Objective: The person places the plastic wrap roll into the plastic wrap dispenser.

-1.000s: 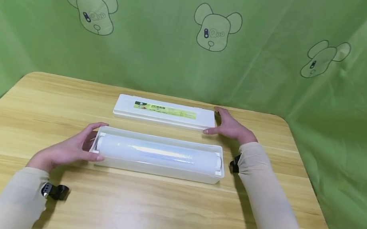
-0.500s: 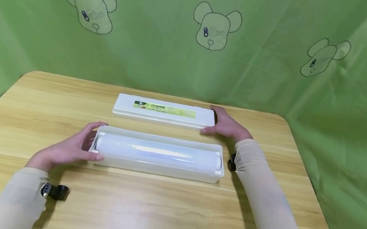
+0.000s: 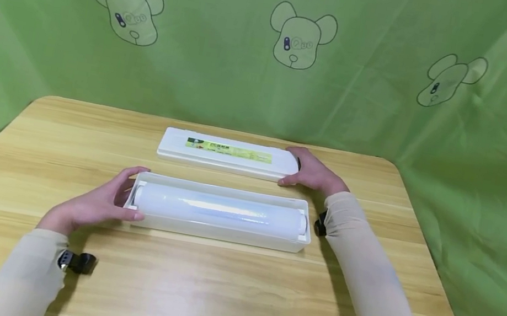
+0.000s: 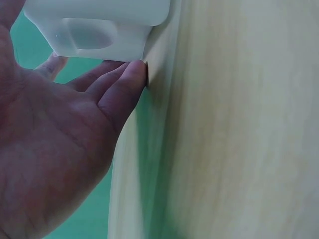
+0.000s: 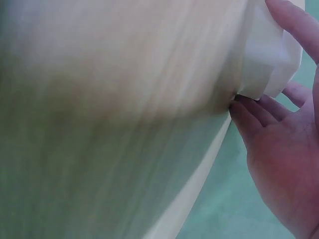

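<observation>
A long white plastic box (image 3: 220,234) stands on the table with a glossy roll of cling film (image 3: 219,211) lying lengthwise in it. My left hand (image 3: 91,206) grips the box's left end, thumb on the near side and fingers round the far corner. In the left wrist view, the fingertips reach the lower edge of the box's end wall (image 4: 99,40). Behind the box lies its white lid (image 3: 175,144), which bears a yellow-green label. At the lid's right end, my right hand (image 3: 315,172) holds it between thumb and fingers. The right wrist view shows fingertips low against that end (image 5: 261,64).
Both things are on a light wooden table (image 3: 221,292) with rounded far corners. A green curtain (image 3: 217,73) with bear-head drawings hangs behind and beside it. A strip of tabletop separates box and lid.
My right hand has moved slightly left and closed in on the lid's end. That end of the lid has shifted a little and sits slightly askew. The left hand keeps its grip on the box.
</observation>
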A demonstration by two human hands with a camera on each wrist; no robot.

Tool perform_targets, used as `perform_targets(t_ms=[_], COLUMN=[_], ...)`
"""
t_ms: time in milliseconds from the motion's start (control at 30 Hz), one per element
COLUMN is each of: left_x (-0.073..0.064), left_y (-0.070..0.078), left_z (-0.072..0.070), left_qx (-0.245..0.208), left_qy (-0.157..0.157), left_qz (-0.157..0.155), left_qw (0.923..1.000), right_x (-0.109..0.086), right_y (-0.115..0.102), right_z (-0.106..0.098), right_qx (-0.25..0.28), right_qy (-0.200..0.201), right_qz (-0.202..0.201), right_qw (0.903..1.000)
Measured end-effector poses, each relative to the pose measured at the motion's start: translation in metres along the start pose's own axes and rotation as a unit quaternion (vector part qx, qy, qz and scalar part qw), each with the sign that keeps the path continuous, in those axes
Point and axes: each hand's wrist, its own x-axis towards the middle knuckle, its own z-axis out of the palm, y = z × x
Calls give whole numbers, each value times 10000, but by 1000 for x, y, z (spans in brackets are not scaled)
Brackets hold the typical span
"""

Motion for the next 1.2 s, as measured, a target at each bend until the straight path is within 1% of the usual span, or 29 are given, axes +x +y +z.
perform_targets(t_ms=[300, 367, 700, 933, 1067, 1200], left_x=[1, 1, -1, 0, -1, -2], left_y=[3, 3, 2, 0, -1, 0], left_z=[-2, -2, -4, -2, 1, 3], left_qx=[-26, -29, 60, 7, -6, -59], left_qy=[8, -4, 46, 34, 16, 6], left_qz=[18, 13, 46, 69, 51, 102], left_qw=[10000, 10000, 10000, 10000, 10000, 9999], right_x=[0, 0, -6, -13, -16, -20], right_y=[-1, -2, -13, -17, -16, -16], right_z=[-3, -4, -8, -7, -3, -1], right_qx=[332, 364, 460, 805, 771, 676], right_qy=[53, 48, 274, 337, 280, 241], right_qz=[37, 47, 149, 245, 248, 212], right_qw=[9994, 9993, 9985, 9959, 9963, 9972])
